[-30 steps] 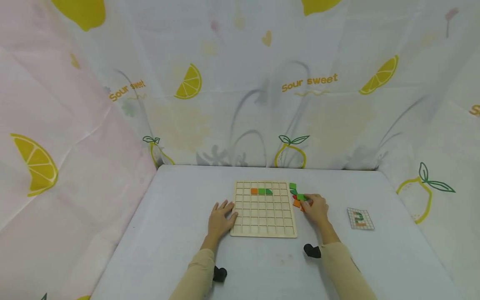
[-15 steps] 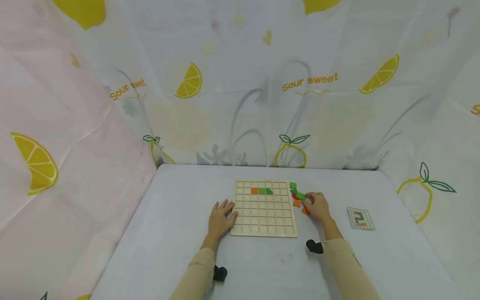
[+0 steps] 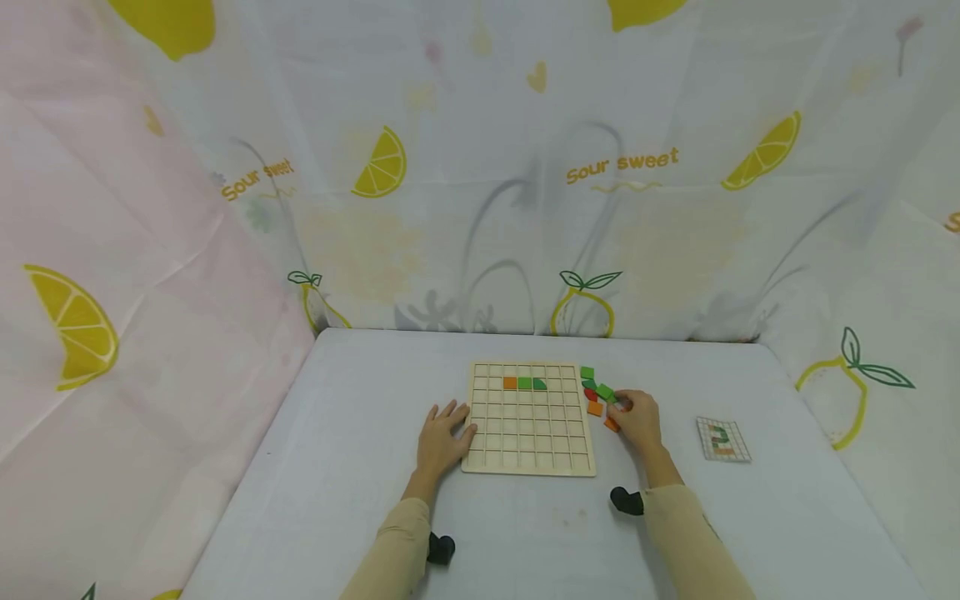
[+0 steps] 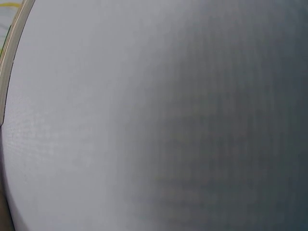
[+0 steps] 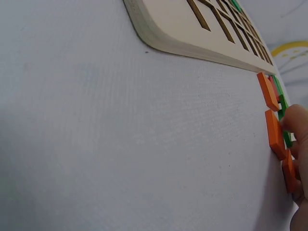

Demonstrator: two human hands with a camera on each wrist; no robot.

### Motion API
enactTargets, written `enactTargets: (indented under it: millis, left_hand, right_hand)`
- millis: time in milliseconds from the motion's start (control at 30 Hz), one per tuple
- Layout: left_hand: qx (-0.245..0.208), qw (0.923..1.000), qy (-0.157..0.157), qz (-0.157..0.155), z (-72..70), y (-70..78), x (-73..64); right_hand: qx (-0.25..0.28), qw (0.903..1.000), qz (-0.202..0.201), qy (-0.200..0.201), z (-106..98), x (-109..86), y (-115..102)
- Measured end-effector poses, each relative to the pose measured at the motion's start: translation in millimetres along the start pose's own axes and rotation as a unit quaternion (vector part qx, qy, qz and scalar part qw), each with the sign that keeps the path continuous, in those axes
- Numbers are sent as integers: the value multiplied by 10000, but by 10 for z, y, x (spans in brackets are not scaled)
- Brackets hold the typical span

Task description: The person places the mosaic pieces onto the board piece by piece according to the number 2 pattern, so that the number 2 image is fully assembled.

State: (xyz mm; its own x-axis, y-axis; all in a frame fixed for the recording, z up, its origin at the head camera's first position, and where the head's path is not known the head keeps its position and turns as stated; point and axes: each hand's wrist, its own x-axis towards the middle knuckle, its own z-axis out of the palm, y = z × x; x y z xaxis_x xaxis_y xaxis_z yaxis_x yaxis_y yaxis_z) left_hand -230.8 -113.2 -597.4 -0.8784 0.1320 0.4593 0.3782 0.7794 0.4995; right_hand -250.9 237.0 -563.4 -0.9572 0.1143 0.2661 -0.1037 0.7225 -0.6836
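Observation:
A pale wooden grid board (image 3: 528,433) lies on the table. In its upper rows sit an orange square tile (image 3: 510,383), a green square tile (image 3: 524,383) and a dark green curved-edge tile (image 3: 539,384). My left hand (image 3: 438,442) rests at the board's left edge, its fingers spread and fairly straight. Just off the board's right side, my right hand (image 3: 636,417) pinches a light green square tile (image 3: 605,392) between thumb and fingers. In the right wrist view, the thumb (image 5: 293,120) is against that green tile, behind orange tiles (image 5: 275,134).
By the board's upper right corner lie another green tile (image 3: 587,372), a dark green piece (image 3: 588,384), a red piece (image 3: 591,394) and orange tiles (image 3: 595,408). A pattern card (image 3: 723,439) lies farther right. Printed cloth (image 3: 480,208) walls the table's back.
The light green tile has turned a little and shifted slightly right in my right hand's fingers. My left hand has stayed at the board's edge.

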Motion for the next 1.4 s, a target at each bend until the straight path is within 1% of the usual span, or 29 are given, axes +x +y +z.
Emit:
enactTargets:
  millis: [133,233,333,433,533,633,767,933,1033,1133,1267,1400]
  left_hand:
    - [-20,10000,47,35,-14,12,-3]
    - [-37,9998,143,116,-23,16,-8]
    - [-32,9995,230,190,-29,20,-12]
    - [-18,9995,251,199,-29,14,-11]
    - [46,9995,245,190,-29,4,-4]
    - [54,9995,263,194,-32,-2,4]
    - [16,9993,289,217,-37,-2,15]
    - [83,9993,298,224,-40,5,24]
    - [102,9993,270,220,-38,9,24]
    - [47,9996,232,172,-40,16,21]
    - [-36,9998,168,83,-49,33,17]
    - [-16,9999,89,60,-53,45,10]
  right_hand:
    - [-46,9998,197,-76,6,-3,-1]
    - [37,9994,347,-59,21,-15,-3]
    - [166,9990,416,1,29,-39,-32]
    - [469,9976,479,157,41,-54,-88]
    - [904,9939,549,301,71,-43,-143]
    - [1309,9897,525,245,120,-15,-207]
    - [1490,9884,290,33,221,27,-310]
    - [1616,9864,45,-291,383,60,-461]
    - [1627,9855,-227,-426,489,69,-548]
    - [1380,9871,-573,-571,600,84,-606]
    - [878,9885,-880,-864,734,106,-619]
    - [591,9851,-1333,-915,812,108,-600]
